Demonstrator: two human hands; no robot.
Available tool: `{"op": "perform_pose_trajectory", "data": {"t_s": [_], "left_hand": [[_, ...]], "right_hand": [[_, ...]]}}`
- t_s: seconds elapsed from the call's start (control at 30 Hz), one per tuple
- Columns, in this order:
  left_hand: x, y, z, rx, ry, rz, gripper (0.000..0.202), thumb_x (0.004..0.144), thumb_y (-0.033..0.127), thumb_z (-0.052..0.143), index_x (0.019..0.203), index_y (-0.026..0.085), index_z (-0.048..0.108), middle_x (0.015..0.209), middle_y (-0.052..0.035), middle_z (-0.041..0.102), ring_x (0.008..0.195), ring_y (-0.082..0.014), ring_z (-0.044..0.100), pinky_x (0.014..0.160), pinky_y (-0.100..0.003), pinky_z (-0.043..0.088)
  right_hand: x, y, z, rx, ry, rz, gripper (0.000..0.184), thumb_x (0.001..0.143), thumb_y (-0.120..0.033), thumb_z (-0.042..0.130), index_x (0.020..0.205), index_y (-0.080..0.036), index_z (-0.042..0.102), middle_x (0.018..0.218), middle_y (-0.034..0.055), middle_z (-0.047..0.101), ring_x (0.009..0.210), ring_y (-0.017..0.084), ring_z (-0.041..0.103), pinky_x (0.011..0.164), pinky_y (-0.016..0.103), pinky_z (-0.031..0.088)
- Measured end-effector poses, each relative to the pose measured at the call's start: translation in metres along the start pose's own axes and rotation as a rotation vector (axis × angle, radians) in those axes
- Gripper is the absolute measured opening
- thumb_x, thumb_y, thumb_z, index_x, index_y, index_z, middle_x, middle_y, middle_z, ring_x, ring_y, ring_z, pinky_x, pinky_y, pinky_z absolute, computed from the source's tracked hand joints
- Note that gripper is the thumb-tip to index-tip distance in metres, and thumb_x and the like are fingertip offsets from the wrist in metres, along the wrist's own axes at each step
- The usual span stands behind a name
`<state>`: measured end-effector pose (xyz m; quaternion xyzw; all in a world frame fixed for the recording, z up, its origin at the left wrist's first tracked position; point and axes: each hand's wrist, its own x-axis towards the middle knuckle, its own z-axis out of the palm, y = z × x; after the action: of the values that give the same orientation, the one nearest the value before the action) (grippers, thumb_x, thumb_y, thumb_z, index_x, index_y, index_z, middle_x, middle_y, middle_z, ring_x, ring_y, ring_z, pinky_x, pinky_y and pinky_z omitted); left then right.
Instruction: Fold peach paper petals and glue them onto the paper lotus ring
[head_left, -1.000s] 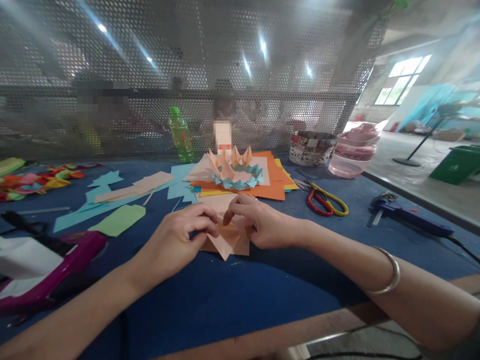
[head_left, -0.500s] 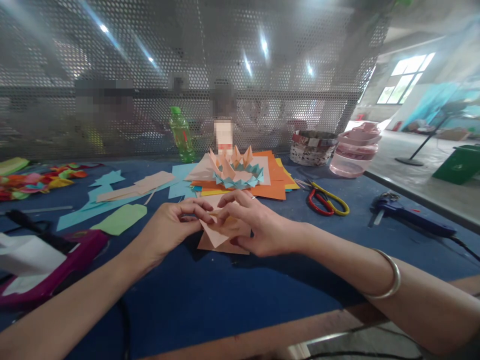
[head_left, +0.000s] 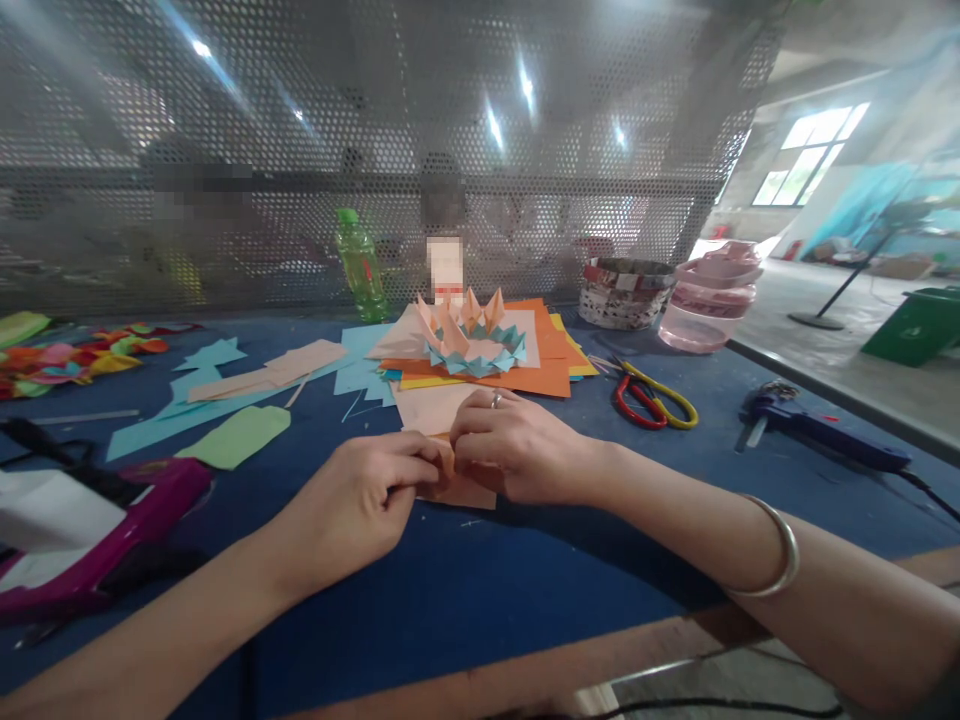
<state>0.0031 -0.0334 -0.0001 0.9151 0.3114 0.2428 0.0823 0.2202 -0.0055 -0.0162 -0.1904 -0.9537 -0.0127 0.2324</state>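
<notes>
Both of my hands meet over a folded peach paper sheet lying on the blue table top. My left hand pinches its near edge between fingers and thumb. My right hand, with a ring on one finger and a bangle on the wrist, presses the fold from the other side, and the hands hide most of the fold. Just beyond them stands a peach and teal folded paper lotus on a stack of orange and yellow paper.
Red-and-yellow-handled scissors and a blue glue gun lie to the right. Teal and green paper cut-offs lie to the left, by a magenta tool. A perforated metal screen rises behind the table.
My hands have closed in on the peach paper. Its pointed flap, visible earlier, is now folded down and hidden under my fingers.
</notes>
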Motion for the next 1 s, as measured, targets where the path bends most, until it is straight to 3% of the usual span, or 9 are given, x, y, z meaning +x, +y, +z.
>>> {"op": "perform_pose_trajectory", "data": {"t_s": [0.23,0.53,1.0], "left_hand": [[-0.005,-0.006,0.003,0.005,-0.085,-0.021,0.042,0.077,0.000,0.040,0.080,0.022,0.076,0.089,-0.0006,0.073,0.080,-0.0153,0.070,0.075,-0.026,0.053],[-0.006,-0.005,-0.003,0.069,-0.129,0.047,0.042,0.075,0.002,0.041,0.078,0.023,0.077,0.095,-0.0014,0.076,0.079,-0.0169,0.073,0.075,-0.027,0.057],[-0.003,0.002,-0.009,0.059,-0.159,0.071,0.037,0.078,0.005,0.043,0.075,0.023,0.075,0.091,-0.0014,0.076,0.075,-0.0166,0.072,0.075,-0.025,0.056]], "right_hand": [[-0.002,0.006,-0.006,0.299,-0.040,0.131,0.032,0.073,0.006,0.053,0.090,-0.017,0.068,0.095,0.0062,0.066,0.090,0.016,0.060,0.081,0.029,0.049],[-0.001,0.018,-0.002,0.590,-0.101,0.324,0.012,0.081,-0.009,0.064,0.083,-0.017,0.073,0.093,0.0029,0.070,0.086,0.013,0.064,0.078,0.023,0.049],[0.005,0.004,0.008,0.368,-0.035,0.505,0.011,0.085,-0.020,0.064,0.079,-0.012,0.067,0.077,0.0036,0.066,0.070,0.012,0.056,0.065,0.022,0.039]]}}
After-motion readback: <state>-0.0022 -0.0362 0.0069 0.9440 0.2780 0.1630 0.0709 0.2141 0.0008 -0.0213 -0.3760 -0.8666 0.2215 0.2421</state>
